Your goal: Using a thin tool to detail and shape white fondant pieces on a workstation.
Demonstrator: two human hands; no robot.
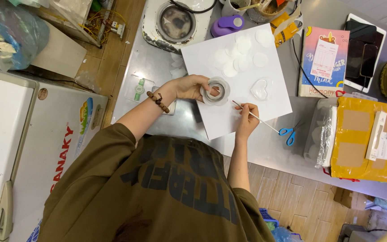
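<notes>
My left hand [187, 86], with a brown bead bracelet on its wrist, grips a roll of clear tape [216, 91] over a white sheet [229, 123]. Just below and to the right, my right hand [247, 118] pinches a thin white stick [265, 124], whose tip points up-left toward the roll. A clear heart-shaped mould [260, 88] lies on the sheet to the right of the tape. Several white paper circles [243, 53] are scattered over the sheet's far part.
Blue-handled scissors [288, 134] lie on the metal table [153, 67] right of my hand. Farther off are a purple punch [227, 24], a pink notebook [323, 62], a tablet [366, 53], a clear plastic box [317, 134] and a taped cardboard parcel [372, 141]. A white chest freezer [5, 148] stands at left.
</notes>
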